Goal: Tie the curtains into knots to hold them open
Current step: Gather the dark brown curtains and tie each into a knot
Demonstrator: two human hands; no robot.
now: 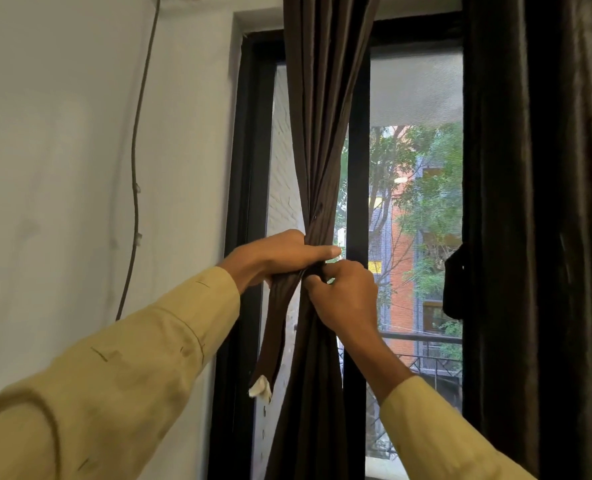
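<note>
Brown curtain (pixel 322 133) gripped by left hand (pixel 280 254), fingers curled; right hand (pixel 344 297) fingers pinch strap (pixel 276 327).

No legible txt, nos. or signs anywhere. White tag (pixel 260 386) at end of strap (pixel 276 317), lower centre: too small to read.

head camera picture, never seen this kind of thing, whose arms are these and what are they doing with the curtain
There is no machine: a camera worn on a person's head looks forward and down at their own arms in yellow sleeves. The left hand grips a brown curtain gathered into a bunch in front of a window. The right hand pinches a fabric band at that bunch; the band's loose end hangs down. A second curtain hangs at the right.
</note>
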